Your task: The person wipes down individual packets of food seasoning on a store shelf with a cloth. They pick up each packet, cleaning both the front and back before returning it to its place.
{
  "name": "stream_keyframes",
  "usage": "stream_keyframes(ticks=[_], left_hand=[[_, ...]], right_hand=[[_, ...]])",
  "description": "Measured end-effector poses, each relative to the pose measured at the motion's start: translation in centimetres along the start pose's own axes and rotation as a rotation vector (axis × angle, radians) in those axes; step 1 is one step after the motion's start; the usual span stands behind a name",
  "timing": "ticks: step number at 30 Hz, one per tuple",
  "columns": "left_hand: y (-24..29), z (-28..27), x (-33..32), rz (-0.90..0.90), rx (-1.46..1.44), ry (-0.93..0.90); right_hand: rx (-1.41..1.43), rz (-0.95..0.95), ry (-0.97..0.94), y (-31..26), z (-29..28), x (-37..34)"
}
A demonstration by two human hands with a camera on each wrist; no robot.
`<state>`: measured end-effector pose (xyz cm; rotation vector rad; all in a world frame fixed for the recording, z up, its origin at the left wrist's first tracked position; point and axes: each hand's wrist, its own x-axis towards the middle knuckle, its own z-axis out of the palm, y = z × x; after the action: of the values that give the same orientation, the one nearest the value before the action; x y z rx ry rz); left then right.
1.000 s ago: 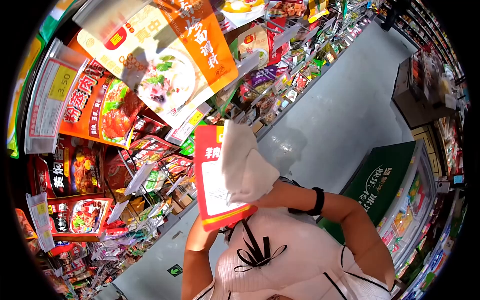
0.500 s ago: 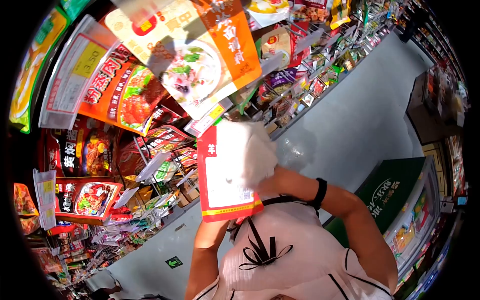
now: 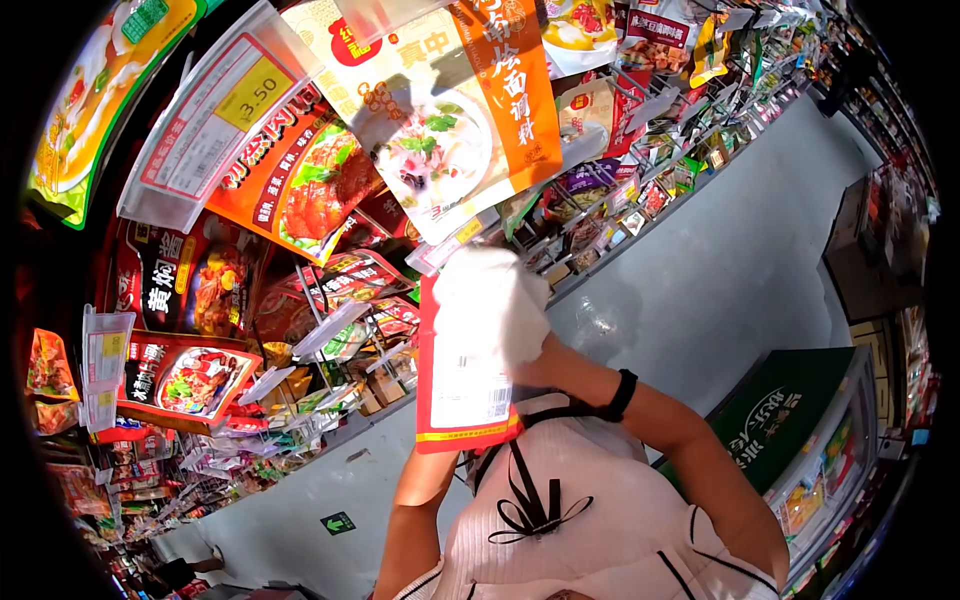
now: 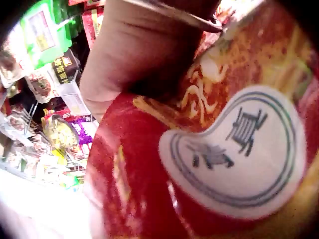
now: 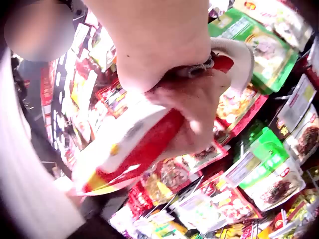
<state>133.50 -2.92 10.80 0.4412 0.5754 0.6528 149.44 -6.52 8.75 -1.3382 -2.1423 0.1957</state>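
Note:
A red food packet [image 3: 433, 400] with a white printed label stands upright before my chest in the head view. My left hand [image 4: 139, 59] holds it from behind. Its front, in the left wrist view, bears noodles and a round white emblem. In the right wrist view my right hand [image 5: 192, 109] has its fingers curled at the packet's red and white edge. A pale, cloth-like covering [image 3: 490, 305], washed out by light, lies over the right hand in the head view and hides its fingers and the label's upper part.
Shelves of hanging pouches line the left, with an orange-and-cream pouch [image 3: 435, 120] and a price tag [image 3: 215, 120] close by. Grey aisle floor [image 3: 700, 240] runs to the far right. A green-sided freezer [image 3: 770, 420] stands at the right.
The head view has shifted, so the shelves sit farther right. The packet, tilted before, stands straighter. The right hand has slid up over the label, and both hands stay on the packet.

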Motion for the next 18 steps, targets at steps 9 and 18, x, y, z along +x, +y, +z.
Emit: stream_keyframes(ticks=[9,18], left_hand=[[-1.5,1.8,2.5,0.006,-0.063,-0.027],[-0.6,0.3,0.5,0.061,-0.056,0.014]], right_hand=[[1.226,0.824,0.350,4.2,-2.0,0.1],[0.304,0.150,-0.286,-1.4,-3.9,-1.4]])
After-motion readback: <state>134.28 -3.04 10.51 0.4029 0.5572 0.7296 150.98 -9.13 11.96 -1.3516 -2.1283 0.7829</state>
